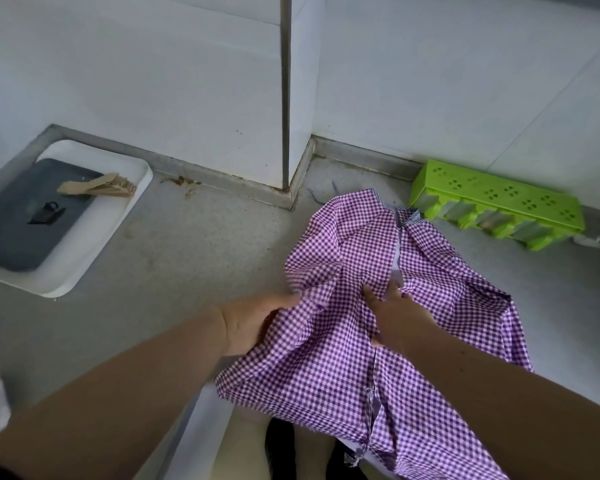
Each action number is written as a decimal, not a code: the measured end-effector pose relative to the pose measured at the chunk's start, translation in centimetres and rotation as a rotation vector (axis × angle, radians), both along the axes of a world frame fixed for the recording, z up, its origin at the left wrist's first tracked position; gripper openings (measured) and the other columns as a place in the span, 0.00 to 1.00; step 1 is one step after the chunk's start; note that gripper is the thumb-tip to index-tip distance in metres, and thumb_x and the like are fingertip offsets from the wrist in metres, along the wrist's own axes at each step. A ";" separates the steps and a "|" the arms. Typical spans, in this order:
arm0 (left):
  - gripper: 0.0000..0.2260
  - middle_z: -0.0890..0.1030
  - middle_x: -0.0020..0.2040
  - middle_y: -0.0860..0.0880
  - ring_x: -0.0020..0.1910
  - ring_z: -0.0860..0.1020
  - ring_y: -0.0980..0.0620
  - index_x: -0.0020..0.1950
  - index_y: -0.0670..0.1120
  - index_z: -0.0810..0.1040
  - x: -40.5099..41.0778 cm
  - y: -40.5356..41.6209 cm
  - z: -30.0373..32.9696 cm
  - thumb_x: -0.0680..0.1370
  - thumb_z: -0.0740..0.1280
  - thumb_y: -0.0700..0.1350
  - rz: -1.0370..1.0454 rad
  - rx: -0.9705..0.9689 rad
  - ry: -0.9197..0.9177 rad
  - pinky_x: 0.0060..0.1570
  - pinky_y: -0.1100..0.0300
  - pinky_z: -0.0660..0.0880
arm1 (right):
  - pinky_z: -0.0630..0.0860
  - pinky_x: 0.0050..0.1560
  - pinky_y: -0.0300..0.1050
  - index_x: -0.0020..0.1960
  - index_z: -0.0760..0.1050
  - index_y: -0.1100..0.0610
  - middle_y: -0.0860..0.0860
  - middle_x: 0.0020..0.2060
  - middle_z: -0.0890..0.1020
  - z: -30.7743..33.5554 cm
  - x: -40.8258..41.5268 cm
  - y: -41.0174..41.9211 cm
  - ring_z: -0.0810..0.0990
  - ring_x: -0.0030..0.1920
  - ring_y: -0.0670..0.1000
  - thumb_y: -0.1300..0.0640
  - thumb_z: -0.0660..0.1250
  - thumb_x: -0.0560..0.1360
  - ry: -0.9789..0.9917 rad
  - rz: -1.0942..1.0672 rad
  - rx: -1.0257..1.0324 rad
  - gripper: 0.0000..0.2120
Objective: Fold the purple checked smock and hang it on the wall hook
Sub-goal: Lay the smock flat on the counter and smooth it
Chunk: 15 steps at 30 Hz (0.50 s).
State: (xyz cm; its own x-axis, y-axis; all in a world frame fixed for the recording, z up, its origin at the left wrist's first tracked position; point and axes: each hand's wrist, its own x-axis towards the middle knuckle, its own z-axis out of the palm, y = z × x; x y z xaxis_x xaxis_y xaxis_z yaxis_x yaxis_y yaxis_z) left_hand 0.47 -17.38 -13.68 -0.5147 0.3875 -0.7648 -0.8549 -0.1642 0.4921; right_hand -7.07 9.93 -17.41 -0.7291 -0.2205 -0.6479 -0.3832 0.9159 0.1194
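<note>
The left hand is pinching a bunched fold at the left edge of the purple checked smock, while the right hand is pressing flat, fingers spread, on its middle. The smock is lying rumpled on the grey bench, spreading from the hands toward 12 and 5 o'clock, its lower end hanging over the bench's near edge. At 10 o'clock, a white tray is holding a dark inner tray with a black binder clip and tan wooden pieces. At 2 o'clock, a green perforated rack is sitting against the wall.

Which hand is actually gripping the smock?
The left hand: it pinches a fold of the smock. The right hand only lies flat on it.
</note>
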 end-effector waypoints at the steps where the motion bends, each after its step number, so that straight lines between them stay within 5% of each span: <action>1: 0.24 0.80 0.69 0.37 0.64 0.80 0.40 0.73 0.40 0.77 0.3 0.9 0.5 0.85 0.65 0.55 0.100 0.017 -0.011 0.66 0.49 0.76 | 0.72 0.70 0.65 0.83 0.36 0.42 0.66 0.80 0.34 0.0 0.0 0.1 0.56 0.79 0.70 0.39 0.72 0.76 -0.001 -0.001 -0.005 0.52; 3: 0.20 0.77 0.70 0.31 0.54 0.80 0.40 0.72 0.35 0.77 0.8 2.0 0.4 0.87 0.60 0.48 0.156 -0.192 0.036 0.53 0.58 0.79 | 0.71 0.71 0.65 0.83 0.36 0.42 0.65 0.80 0.34 0.1 0.0 0.0 0.55 0.79 0.70 0.39 0.71 0.76 -0.004 0.001 -0.012 0.52; 5: 0.18 0.80 0.71 0.42 0.59 0.80 0.47 0.73 0.49 0.78 0.9 2.2 -0.5 0.84 0.65 0.52 -0.108 -0.511 0.144 0.63 0.53 0.78 | 0.71 0.71 0.65 0.83 0.36 0.42 0.65 0.80 0.34 0.1 -0.1 -0.1 0.55 0.79 0.70 0.39 0.71 0.76 -0.005 0.001 -0.014 0.52; 7: 0.28 0.76 0.75 0.52 0.69 0.77 0.48 0.78 0.60 0.71 1.2 2.4 -1.1 0.78 0.69 0.63 -0.360 -0.652 0.254 0.73 0.45 0.70 | 0.71 0.71 0.65 0.83 0.36 0.41 0.65 0.80 0.33 0.0 0.0 -0.1 0.56 0.79 0.70 0.39 0.72 0.76 0.000 0.001 -0.011 0.52; 10: 0.37 0.72 0.78 0.56 0.75 0.72 0.47 0.80 0.64 0.65 0.6 3.2 -1.6 0.73 0.70 0.71 -0.387 -0.626 0.248 0.77 0.41 0.63 | 0.72 0.70 0.65 0.83 0.37 0.41 0.66 0.79 0.31 0.0 0.0 0.0 0.57 0.79 0.70 0.39 0.71 0.76 0.011 0.001 -0.016 0.51; 15: 0.30 0.79 0.71 0.57 0.67 0.78 0.48 0.73 0.64 0.74 0.6 3.6 -1.5 0.73 0.71 0.70 -0.325 -0.525 0.176 0.74 0.43 0.67 | 0.74 0.68 0.64 0.83 0.38 0.40 0.66 0.77 0.27 -0.1 0.2 0.2 0.57 0.79 0.70 0.41 0.73 0.75 0.018 0.000 -0.040 0.52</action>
